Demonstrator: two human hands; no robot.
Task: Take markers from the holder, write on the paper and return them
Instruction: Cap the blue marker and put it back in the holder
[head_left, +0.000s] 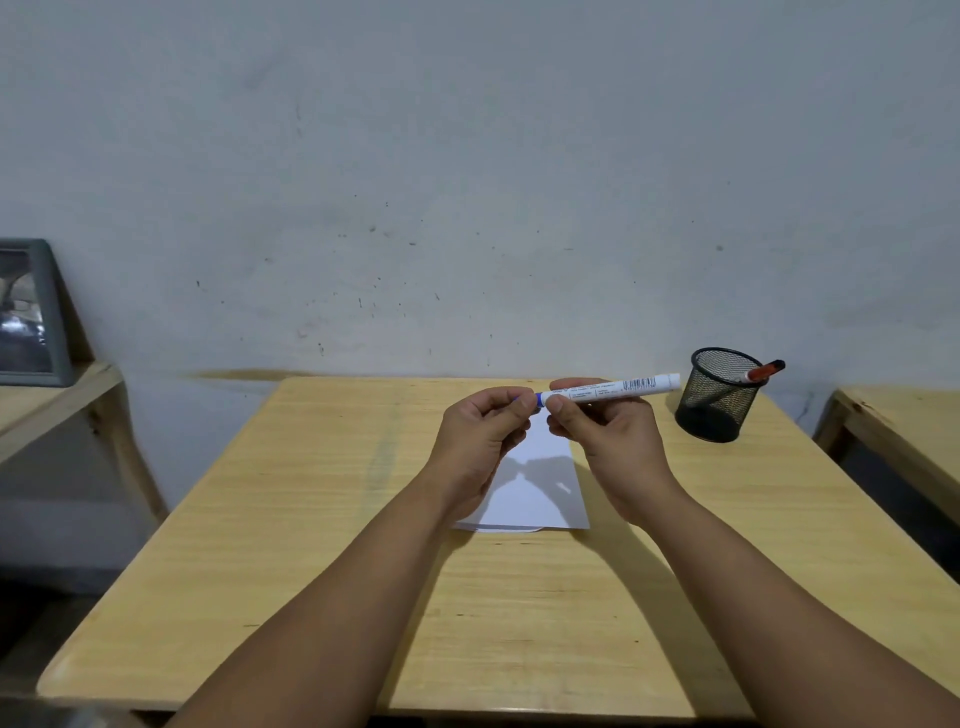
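I hold a white marker (618, 388) level above the paper (535, 483). My right hand (602, 431) grips its barrel near the blue end. Closed around the blue cap (527, 400), my left hand (483, 436) hides most of it. The white sheet lies on the wooden desk (311, 519), partly under both hands. A black mesh holder (719, 395) stands at the far right of the desk, with a red marker (763, 372) leaning out of it.
A grey picture frame (31, 317) leans on a wooden shelf at the left. Another wooden table (904, 421) stands to the right, across a narrow gap. A grey wall rises right behind the desk.
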